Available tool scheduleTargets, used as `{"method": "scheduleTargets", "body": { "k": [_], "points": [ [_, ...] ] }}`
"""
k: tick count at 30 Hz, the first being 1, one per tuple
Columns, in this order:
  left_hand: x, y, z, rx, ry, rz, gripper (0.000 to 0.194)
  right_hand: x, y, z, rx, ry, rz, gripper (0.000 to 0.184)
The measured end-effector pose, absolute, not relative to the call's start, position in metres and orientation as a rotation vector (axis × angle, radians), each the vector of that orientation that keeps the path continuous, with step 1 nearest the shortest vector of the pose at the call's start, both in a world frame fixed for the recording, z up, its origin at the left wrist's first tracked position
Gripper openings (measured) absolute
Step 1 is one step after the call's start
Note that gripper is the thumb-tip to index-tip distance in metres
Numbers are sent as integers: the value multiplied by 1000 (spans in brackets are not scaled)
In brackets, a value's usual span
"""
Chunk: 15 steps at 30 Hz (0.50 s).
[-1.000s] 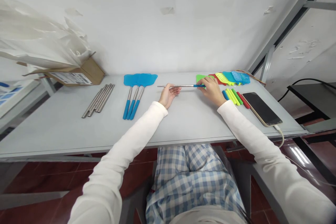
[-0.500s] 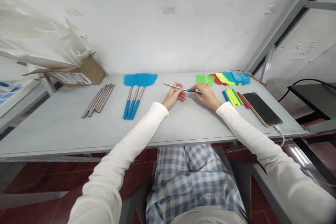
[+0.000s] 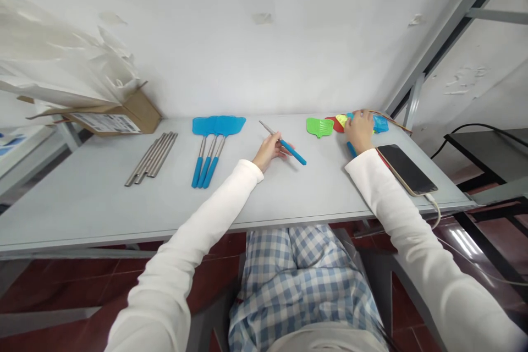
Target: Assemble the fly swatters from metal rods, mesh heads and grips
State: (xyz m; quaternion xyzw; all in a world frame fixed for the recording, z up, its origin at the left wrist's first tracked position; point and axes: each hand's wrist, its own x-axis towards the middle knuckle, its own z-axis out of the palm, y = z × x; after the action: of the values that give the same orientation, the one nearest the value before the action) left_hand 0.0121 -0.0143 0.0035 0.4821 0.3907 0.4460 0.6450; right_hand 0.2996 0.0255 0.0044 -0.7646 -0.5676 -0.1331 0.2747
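Observation:
My left hand (image 3: 269, 150) is closed on a metal rod with a blue grip (image 3: 292, 152), holding it slanted just above the table (image 3: 103, 203). My right hand (image 3: 359, 130) rests on the row of coloured swatter heads (image 3: 380, 123) at the back right, fingers curled over them; whether it grips one I cannot tell. A green swatter head (image 3: 319, 126) lies apart, left of that hand. Blue and other coloured grips (image 3: 350, 149) lie partly hidden under my right wrist.
Three finished blue swatters (image 3: 211, 143) lie left of centre. A bundle of bare metal rods (image 3: 152, 157) lies further left. A cardboard box (image 3: 115, 115) with plastic sheeting stands at the back left. A phone (image 3: 406, 168) with a cable lies at the right edge.
My right hand let go of the rod's blue grip and moved right to the swatter heads. My left hand turned the rod so its blue grip points toward me.

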Motion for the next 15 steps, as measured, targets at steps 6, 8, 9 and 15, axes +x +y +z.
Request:
{"method": "scheduleTargets", "body": {
  "k": [6,8,9,15],
  "points": [
    [9,-14,7,942,943,1129,33,336,40,-11,-2413,-1161,-335,45],
    [8,-13,7,908,917,1146,32,339,41,-12,-2448,-1123,-310,45],
    [8,-13,7,896,901,1144,32,340,42,-12,-2455,-1110,-315,45],
    [8,-15,9,952,831,1151,29,341,37,2,-2442,-1106,-320,35]
  ]
}}
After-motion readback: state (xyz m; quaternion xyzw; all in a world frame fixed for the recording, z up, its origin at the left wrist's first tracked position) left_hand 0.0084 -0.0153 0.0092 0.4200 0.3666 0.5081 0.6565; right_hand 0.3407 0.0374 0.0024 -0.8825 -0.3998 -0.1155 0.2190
